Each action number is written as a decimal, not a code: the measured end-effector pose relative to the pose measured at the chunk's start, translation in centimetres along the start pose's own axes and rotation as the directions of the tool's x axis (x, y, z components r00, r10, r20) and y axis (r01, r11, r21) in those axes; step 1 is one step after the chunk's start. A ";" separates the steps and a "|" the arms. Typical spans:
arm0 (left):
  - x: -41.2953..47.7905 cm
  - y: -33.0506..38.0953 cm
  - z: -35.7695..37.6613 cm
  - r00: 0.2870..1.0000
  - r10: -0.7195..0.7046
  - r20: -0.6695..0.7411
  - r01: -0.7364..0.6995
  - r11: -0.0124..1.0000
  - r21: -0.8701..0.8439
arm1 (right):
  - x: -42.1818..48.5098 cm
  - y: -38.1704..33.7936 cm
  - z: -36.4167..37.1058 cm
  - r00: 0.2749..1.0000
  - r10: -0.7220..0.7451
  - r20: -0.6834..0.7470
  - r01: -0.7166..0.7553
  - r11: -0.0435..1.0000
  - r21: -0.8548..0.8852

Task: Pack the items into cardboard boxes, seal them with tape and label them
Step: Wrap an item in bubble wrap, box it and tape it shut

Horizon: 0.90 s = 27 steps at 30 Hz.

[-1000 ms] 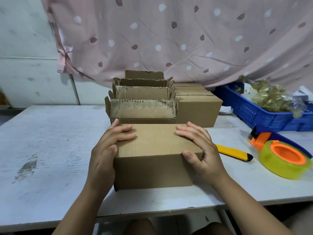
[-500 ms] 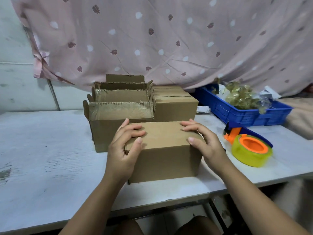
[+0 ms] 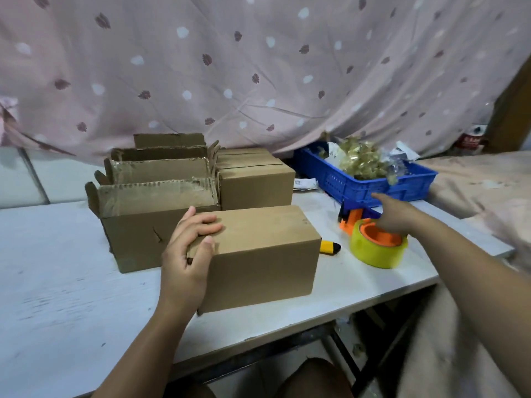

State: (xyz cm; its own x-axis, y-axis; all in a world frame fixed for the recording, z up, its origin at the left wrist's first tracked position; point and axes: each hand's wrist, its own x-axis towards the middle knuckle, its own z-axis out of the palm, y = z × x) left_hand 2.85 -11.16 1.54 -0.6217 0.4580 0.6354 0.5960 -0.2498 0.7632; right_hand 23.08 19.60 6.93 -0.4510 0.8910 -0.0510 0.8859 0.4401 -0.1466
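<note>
A closed brown cardboard box (image 3: 267, 254) lies lengthwise near the front edge of the white table (image 3: 57, 282). My left hand (image 3: 186, 254) grips its left end, fingers curled over the top and thumb on the front face. My right hand (image 3: 396, 216) is off the box and reaches out over the orange tape dispenser (image 3: 349, 222) with its yellow tape roll (image 3: 376, 254), index finger stretched forward; whether it touches the dispenser is unclear. A yellow utility knife (image 3: 330, 247) pokes out from behind the box's right end.
Several open cardboard boxes (image 3: 138, 234) stand in a row behind the closed one, with sealed boxes (image 3: 255, 185) beside them. A blue crate (image 3: 373, 188) with golden wrapped items sits at the back right. A pink cloth-covered surface (image 3: 474, 182) borders the table's right edge.
My right hand has let go of the box's right end and moved right toward the tape dispenser. The left hand stays on the box. My view has swung to the right.
</note>
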 end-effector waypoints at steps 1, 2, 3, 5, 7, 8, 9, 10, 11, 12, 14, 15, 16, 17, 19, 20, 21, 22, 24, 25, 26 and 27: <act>0.0 0.0 0.0 1.000 -0.002 0.001 0.002 1.000 0.002 | 0.2 0.3 0.0 0.999 0.007 0.041 -0.006 1.000 -0.019; 0.0 -0.1 0.0 1.000 -0.001 0.002 0.001 1.000 0.004 | 0.2 0.5 0.0 0.997 0.015 0.072 -0.012 0.999 -0.044; 0.0 -0.2 -0.1 1.000 0.000 0.001 0.000 1.000 0.005 | 0.2 0.7 0.1 0.996 0.020 0.088 -0.013 0.997 -0.081; -0.1 -0.3 -0.3 1.000 0.003 -0.005 -0.002 1.000 0.008 | 0.6 1.0 0.5 0.997 0.013 0.080 0.000 0.987 -0.164; 0.0 -0.3 -0.4 1.000 0.009 -0.003 -0.008 1.000 0.016 | 0.8 1.2 1.0 0.996 0.011 0.084 0.003 0.988 -0.157; 0.0 -0.3 -0.4 1.000 0.010 0.002 -0.010 1.000 0.021 | 0.8 1.3 1.0 0.995 0.014 0.101 -0.003 0.994 -0.113; 0.0 -0.2 -0.3 1.000 0.007 0.010 -0.007 1.000 0.024 | 0.7 1.4 1.0 0.993 0.020 0.118 -0.014 0.998 -0.054; 0.0 0.0 -0.2 1.000 0.003 0.016 -0.004 1.000 0.027 | 0.5 1.4 1.0 0.990 0.027 0.136 -0.029 0.999 0.017; 0.0 0.0 -0.1 1.000 0.003 0.020 -0.003 1.000 0.028 | 0.3 1.4 0.9 0.987 0.030 0.156 -0.044 0.995 0.092; 0.0 0.1 -0.1 1.000 0.004 0.021 -0.005 1.000 0.030 | 0.1 1.4 0.8 0.982 0.031 0.185 -0.063 0.984 0.169; 0.0 0.0 -0.2 1.000 0.014 0.016 -0.015 0.999 0.035 | -0.2 1.6 1.0 0.971 0.024 0.238 -0.098 0.947 0.305; 0.0 -0.1 -0.3 1.000 0.020 0.014 -0.021 0.999 0.038 | -0.3 1.8 1.0 0.963 0.019 0.270 -0.121 0.922 0.369; 0.0 -0.1 -0.4 1.000 0.024 0.013 -0.025 0.999 0.040 | -0.5 1.9 1.1 0.953 0.014 0.302 -0.148 0.892 0.427; 0.0 -0.1 -0.4 1.000 0.025 0.014 -0.026 0.999 0.041 | -0.7 2.0 1.0 0.944 0.004 0.331 -0.174 0.857 0.485; -0.1 -0.1 -0.3 1.000 0.017 0.017 -0.018 0.999 0.034 | -1.3 2.1 0.9 0.926 -0.028 0.377 -0.228 0.753 0.617; -0.1 -0.1 -0.3 1.000 0.008 0.018 -0.009 0.999 0.032 | -1.5 2.1 0.8 0.916 -0.046 0.400 -0.267 0.673 0.689; -0.1 -0.1 -0.3 1.000 0.000 0.018 -0.001 0.999 0.034 | -1.8 2.0 0.7 0.905 -0.066 0.419 -0.305 0.587 0.750; -0.1 -0.2 -0.2 1.000 -0.002 0.016 0.002 0.999 0.037 | -2.0 1.9 0.7 0.895 -0.084 0.438 -0.338 0.512 0.790; -0.1 -0.1 -0.2 1.000 0.007 0.007 -0.007 0.999 0.037 | -2.4 1.8 0.7 0.879 -0.120 0.462 -0.385 0.394 0.835; -0.1 0.0 -0.2 1.000 0.009 0.007 -0.009 0.999 0.035 | -2.6 1.6 0.8 0.878 -0.131 0.461 -0.395 0.347 0.851; 0.0 0.1 -0.2 1.000 0.008 0.010 -0.009 0.999 0.033 | -2.8 1.3 0.8 0.882 -0.138 0.450 -0.399 0.286 0.871; 0.0 0.2 -0.2 1.000 0.005 0.015 -0.006 0.999 0.033 | -3.1 0.9 0.8 0.889 -0.147 0.433 -0.397 0.224 0.890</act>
State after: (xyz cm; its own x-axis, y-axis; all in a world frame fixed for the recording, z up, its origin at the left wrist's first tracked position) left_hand 2.86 -11.34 1.69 -0.6107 0.4694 0.6377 0.6163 -0.2239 0.7550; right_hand 25.25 17.14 6.21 -0.5784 0.6793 -0.4516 0.2808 -0.3540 -0.8921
